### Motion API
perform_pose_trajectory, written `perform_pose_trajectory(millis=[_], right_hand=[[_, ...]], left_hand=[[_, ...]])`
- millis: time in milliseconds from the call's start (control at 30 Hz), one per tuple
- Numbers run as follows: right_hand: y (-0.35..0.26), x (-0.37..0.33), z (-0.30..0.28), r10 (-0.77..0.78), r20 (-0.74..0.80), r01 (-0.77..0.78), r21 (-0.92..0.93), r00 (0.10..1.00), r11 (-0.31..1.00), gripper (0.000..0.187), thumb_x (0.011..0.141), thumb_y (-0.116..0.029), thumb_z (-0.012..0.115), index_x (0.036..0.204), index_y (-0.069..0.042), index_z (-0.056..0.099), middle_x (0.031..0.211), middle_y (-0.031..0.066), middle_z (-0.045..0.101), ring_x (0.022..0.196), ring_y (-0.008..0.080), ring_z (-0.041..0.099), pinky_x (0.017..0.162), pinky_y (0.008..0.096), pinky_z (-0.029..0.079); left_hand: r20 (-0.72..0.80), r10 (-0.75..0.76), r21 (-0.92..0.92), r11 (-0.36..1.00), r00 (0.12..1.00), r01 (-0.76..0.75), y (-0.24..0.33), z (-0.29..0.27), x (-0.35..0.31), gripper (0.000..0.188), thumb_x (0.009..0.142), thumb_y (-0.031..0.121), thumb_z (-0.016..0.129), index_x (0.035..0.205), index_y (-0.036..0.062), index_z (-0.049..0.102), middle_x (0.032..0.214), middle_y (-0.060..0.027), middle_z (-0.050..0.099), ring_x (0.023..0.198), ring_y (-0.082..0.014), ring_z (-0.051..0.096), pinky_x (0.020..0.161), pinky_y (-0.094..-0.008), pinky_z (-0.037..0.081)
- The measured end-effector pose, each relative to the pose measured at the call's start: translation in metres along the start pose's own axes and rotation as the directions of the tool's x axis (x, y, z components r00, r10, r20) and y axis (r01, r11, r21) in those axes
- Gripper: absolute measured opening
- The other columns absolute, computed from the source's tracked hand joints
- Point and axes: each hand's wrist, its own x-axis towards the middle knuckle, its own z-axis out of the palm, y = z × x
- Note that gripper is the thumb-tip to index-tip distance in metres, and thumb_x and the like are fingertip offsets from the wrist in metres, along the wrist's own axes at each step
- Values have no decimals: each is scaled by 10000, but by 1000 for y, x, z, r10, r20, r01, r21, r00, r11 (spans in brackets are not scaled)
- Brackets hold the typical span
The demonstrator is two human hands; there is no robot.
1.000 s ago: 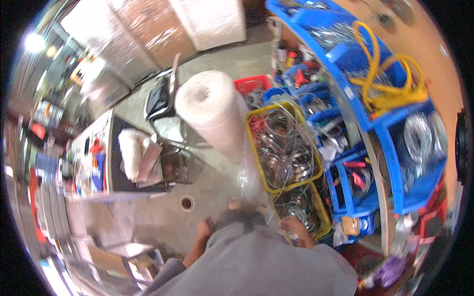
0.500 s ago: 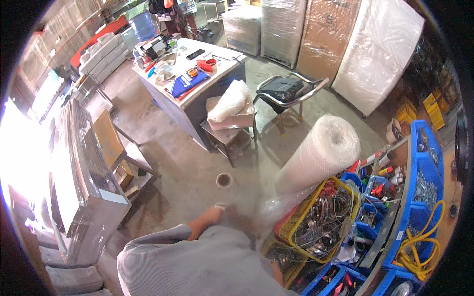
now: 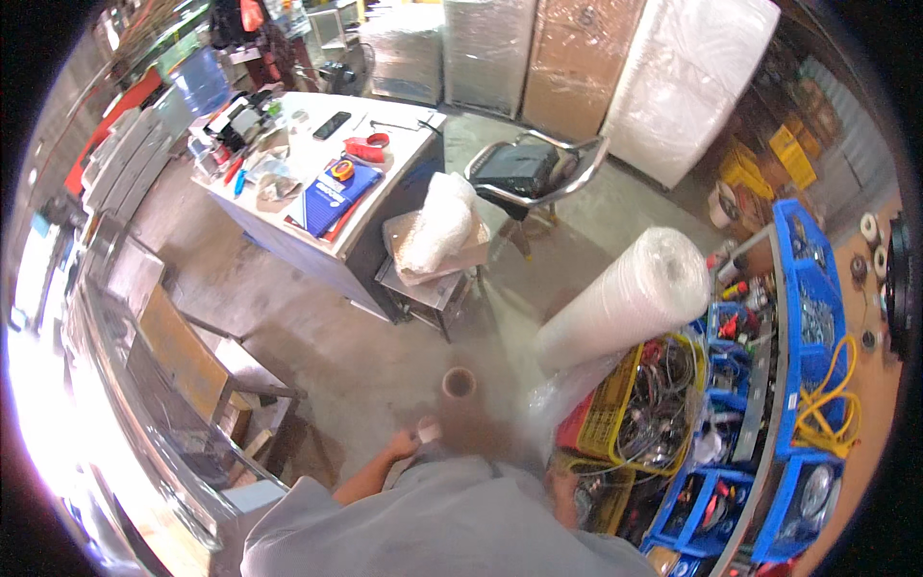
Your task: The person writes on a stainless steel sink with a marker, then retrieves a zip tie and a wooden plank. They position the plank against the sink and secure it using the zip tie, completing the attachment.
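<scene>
Three tall wrapped packages stand at the far wall: one silvery under clear film (image 3: 487, 53), one brown cardboard (image 3: 574, 62), one white and padded (image 3: 699, 82). Yellow boxes (image 3: 764, 159) are stacked right of them. A blue flat package (image 3: 332, 195) lies on the white worktop (image 3: 288, 236), near a dark phone screen (image 3: 332, 124).

The roll of bubble wrap (image 3: 625, 298) looks like soft, translucent, dimpled plastic with a dull sheen. The tape roll (image 3: 459, 384) on the floor is brown and matt, like cardboard. The floor (image 3: 336, 337) is rough grey concrete. The bins (image 3: 812, 288) are glossy blue plastic, the basket (image 3: 615, 413) yellow plastic. The chair (image 3: 538, 173) has a shiny metal frame. The counter (image 3: 317, 125) top is smooth and white.
</scene>
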Motion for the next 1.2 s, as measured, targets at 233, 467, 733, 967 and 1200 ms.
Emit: perform_pose_trajectory(millis=[233,467,733,967,1200], right_hand=[[-103,27,13,-92,37,80,241,995,967,72,931,-38,672,982,7,647,848,104,698,685,191,692,586,312,562],[-240,72,28,-150,345,37,312,926,949,194,966,-46,649,1118,64,605,950,184,713,788,251,732,673,334,606],[-408,152,9,-253,610,158,207,751,966,167,966,-96,677,1065,39,686,929,89,726,806,149,686,727,289,560],[-491,196,12,-427,541,347,249,725,904,151,953,-122,701,1037,-2,738,888,35,721,811,99,641,751,266,514],[-567,229,56,-517,361,438,282,776,854,131,909,-97,744,1006,-9,750,969,97,733,879,171,684,797,301,527]], left_hand=[[172,14,-367,929,985,51,63,-49,4,367,915,325,678,1106,20,749,947,-89,743,706,-173,623,663,-336,518],[171,222,-529,843,960,-101,195,-41,48,384,1009,338,621,1205,22,715,980,-4,727,683,-83,511,626,-246,446],[148,207,-762,647,967,-22,421,-55,92,461,1030,421,608,1238,18,686,838,41,601,688,-61,463,612,-238,393],[-63,99,-854,510,993,-105,505,-80,146,337,1018,324,654,1153,21,707,814,30,604,707,-73,507,624,-234,393],[93,141,-989,127,986,76,534,-140,209,308,1002,326,675,1131,48,646,953,1,632,825,-98,564,694,-273,447]])
